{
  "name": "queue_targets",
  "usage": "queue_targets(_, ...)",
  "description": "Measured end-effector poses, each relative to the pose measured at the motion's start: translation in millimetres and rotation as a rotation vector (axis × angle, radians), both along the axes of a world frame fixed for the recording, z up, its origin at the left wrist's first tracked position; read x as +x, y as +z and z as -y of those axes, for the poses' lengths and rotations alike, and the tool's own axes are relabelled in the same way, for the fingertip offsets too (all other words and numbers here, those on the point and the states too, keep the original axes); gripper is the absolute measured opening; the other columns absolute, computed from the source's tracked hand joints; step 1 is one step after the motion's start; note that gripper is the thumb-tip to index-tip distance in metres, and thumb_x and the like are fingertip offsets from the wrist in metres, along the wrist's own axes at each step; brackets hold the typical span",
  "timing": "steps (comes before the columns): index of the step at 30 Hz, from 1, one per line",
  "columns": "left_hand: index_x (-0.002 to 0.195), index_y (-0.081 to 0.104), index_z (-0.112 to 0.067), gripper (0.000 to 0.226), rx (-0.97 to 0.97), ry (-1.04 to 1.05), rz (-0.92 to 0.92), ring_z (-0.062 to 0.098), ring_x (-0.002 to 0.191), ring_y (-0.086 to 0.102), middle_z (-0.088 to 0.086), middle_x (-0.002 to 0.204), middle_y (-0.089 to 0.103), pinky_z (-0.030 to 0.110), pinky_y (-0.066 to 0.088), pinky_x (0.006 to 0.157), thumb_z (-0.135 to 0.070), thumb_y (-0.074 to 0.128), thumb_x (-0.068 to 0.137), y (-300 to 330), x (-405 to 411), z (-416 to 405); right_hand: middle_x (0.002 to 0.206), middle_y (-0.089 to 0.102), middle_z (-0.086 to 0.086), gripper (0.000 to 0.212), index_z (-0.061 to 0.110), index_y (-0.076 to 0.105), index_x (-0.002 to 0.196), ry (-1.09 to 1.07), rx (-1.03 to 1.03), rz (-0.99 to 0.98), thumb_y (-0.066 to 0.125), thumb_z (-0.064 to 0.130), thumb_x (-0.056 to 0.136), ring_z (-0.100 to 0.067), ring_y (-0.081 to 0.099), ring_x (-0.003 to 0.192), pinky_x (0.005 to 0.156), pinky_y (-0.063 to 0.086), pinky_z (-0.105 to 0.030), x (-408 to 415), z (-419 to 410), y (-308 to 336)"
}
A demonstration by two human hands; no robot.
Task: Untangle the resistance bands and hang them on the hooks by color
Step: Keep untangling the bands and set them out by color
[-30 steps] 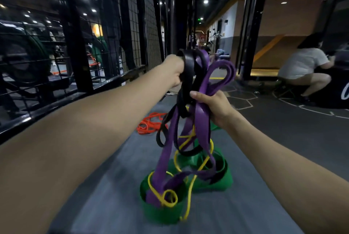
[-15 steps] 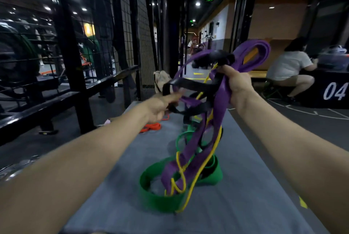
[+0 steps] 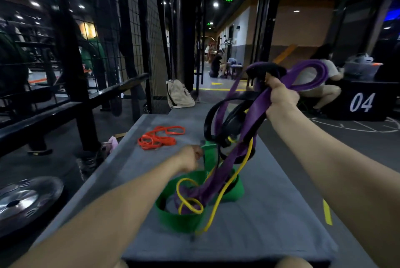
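My right hand (image 3: 281,96) is raised at the right and grips a tangled bunch of bands: a wide purple band (image 3: 242,133) and black bands (image 3: 229,114) hang from it. A thin yellow band (image 3: 218,200) threads through the tangle down to the mat. A wide green band (image 3: 177,218) lies coiled on the grey mat (image 3: 270,213) under the tangle. My left hand (image 3: 190,159) is lower, at the middle, pinching an upper part of the green band (image 3: 208,150). No hooks are in view.
Red-orange bands (image 3: 160,137) lie apart on the far left of the mat. A black cage rack (image 3: 71,68) and a weight plate (image 3: 21,200) stand left. A beige bag (image 3: 179,94) sits beyond the mat. A person (image 3: 320,85) crouches by a black box marked 04 (image 3: 361,103).
My left hand let go of the black band and dropped down to the green band. My right hand kept the bunch raised and moved right. The view tilted lower.
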State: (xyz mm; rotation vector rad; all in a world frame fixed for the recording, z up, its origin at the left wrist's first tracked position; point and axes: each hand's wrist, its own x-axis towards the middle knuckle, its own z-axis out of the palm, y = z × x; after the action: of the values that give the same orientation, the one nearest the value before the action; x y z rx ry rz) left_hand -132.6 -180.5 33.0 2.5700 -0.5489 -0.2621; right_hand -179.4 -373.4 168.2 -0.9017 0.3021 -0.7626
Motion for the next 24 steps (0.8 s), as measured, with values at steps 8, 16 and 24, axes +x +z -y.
queue_targets(8, 0.131, 0.05, -0.008, 0.042, 0.191, -0.017, 0.167, 0.025, 0.126, 0.047, 0.01, 0.138, 0.049, 0.027, 0.036, 0.099, 0.0, 0.044, 0.09, -35.8, 17.4, 54.6, 0.085, 0.061, -0.005, 0.031, 0.007, 0.05, 0.104, -0.125, -0.035, -0.142, 0.068, 0.008, 0.079, -0.018, 0.06, 0.068, 0.069, 0.053, -0.031, -25.0, 53.9, -26.4)
queue_targets(16, 0.146, 0.025, -0.015, 0.069, 0.63, -0.239, -0.054, 0.027, 0.128, 0.044, 0.009, 0.146, 0.036, 0.029, 0.038, 0.103, -0.021, 0.06, 0.086, -95.0, 47.0, 94.4, 0.1, 0.064, -0.01, 0.045, 0.004, 0.052, 0.113, -0.193, -0.034, -0.319, 0.072, 0.012, 0.073, -0.025, 0.064, 0.083, 0.082, 0.056, -0.043, -16.6, 101.9, -73.5)
queue_targets(24, 0.111, 0.062, -0.007, 0.029, 0.577, -0.025, 0.327, 0.034, 0.11, 0.059, 0.018, 0.116, 0.064, 0.035, 0.046, 0.089, -0.015, 0.045, 0.091, -92.6, 60.9, 67.3, 0.085, 0.06, -0.004, 0.041, 0.005, 0.051, 0.109, -0.164, -0.033, -0.405, 0.071, 0.016, 0.074, -0.022, 0.061, 0.079, 0.079, 0.055, -0.037, 6.7, 119.1, -101.2)
